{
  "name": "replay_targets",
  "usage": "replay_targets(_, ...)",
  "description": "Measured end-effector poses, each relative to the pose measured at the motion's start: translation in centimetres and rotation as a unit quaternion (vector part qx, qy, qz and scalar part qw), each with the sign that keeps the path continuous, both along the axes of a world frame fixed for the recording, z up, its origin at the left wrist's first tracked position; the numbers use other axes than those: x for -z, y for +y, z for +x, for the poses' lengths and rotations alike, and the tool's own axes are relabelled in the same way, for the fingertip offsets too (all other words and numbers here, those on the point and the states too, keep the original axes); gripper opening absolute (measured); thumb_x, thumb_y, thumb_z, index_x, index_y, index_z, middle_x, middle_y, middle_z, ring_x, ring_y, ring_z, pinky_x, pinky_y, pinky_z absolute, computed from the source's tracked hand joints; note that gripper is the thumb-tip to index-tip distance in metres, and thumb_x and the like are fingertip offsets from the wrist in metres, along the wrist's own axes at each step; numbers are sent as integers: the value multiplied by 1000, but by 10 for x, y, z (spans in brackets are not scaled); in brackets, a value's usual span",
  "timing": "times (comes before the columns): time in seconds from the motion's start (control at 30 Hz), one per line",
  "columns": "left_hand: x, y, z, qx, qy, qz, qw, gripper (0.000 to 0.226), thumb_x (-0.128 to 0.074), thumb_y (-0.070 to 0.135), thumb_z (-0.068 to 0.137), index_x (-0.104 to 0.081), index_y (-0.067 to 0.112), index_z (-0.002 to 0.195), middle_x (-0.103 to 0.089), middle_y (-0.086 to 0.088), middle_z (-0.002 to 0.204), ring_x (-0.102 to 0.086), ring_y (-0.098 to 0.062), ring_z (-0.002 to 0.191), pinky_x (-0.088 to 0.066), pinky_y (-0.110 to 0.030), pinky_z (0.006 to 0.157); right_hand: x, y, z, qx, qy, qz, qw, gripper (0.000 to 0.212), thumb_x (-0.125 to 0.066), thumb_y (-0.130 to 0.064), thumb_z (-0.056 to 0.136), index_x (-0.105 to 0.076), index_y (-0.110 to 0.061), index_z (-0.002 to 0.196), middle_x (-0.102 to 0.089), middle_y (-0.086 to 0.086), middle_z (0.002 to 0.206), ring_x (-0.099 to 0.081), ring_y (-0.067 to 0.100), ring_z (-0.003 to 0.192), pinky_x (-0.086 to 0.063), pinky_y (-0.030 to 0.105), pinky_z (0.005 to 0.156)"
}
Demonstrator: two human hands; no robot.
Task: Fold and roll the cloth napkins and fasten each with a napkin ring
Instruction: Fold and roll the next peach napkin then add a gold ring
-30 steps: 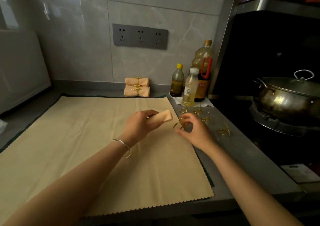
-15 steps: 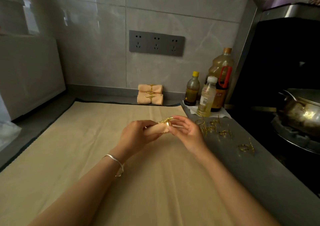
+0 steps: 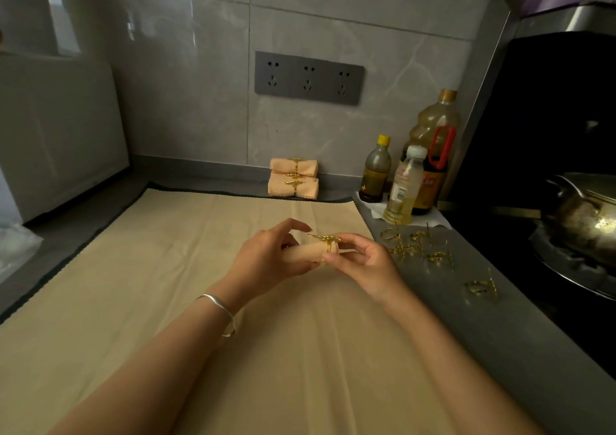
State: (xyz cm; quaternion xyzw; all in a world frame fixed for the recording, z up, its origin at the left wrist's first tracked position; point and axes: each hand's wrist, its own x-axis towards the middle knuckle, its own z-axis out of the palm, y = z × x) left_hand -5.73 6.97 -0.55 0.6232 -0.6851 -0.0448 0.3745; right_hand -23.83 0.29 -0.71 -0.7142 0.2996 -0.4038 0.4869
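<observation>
rolled peach cloth napkin (image 3: 305,253): above beige-matted surface (image 3: 166,301) | left hand (image 3: 266,258): fingers wrap it | right hand (image 3: 363,264): fingers pinch gold leafy metal napkin ring (image 3: 328,242) on roll's end | judged light, soft, prone to unroll: hold mid-roll; take the stiff ring by its band

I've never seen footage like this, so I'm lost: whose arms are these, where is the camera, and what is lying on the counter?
No machine here: a person wears one camera on the head, looking down at their own bare hands. The left hand holds a rolled napkin; the right hand pinches a gold napkin ring at its end. Beneath lies a beige cloth on the counter. By the wall sit stacked finished napkins; to the right lie loose rings, three bottles and a pot.
</observation>
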Motion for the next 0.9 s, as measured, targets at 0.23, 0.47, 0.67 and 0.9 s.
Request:
replay_targets(0.23, -3, 3, -2, 66, 154, 82, 982, 57, -74, 35, 75, -47, 31, 125, -68, 8, 95, -66, -8, 81, -57, -24, 77, -4, 5, -2, -12, -40, 30, 999, 26, -69, -9, 80, -65, -23, 102, -69, -8, 98, -65, 2, 90, -53, 18, 77)
replay_targets(0.47, -6, 8, -1, 66, 116, 40, 990, 58, -76, 31, 74, -50, 29, 126, -68, 8, 95, -66, -8, 82, -56, -21, 77, -6, 9, -3, -44, -51, 54, 996, 31, -68, -9, 79, -65, -20, 108, -70, -4, 105, -65, 7, 97, -54, 22, 80)
replay_targets(0.67, -4, 8, -4, 81, 204, 105, 970, 55, -73, 35, 76, -46, 34, 125, -68, 7, 97, -67, -8, 83, -56, -21, 75, -8, 11, -4, -50, -59, 76, 994, 28, -66, -11, 80, -64, -17, 108, -70, -1, 106, -66, 8, 96, -55, 22, 77)
replay_targets(0.9, -3, 7, -5, 85, 223, 116, 964, 53, -73, 38, 76, -47, 37, 122, -69, 7, 100, -67, -10, 86, -56, -24, 79, -9, 12, -4, -50, -87, 129, 987, 29, -67, -19, 76, -65, -17, 105, -71, 1, 102, -66, 11, 92, -55, 26, 73)
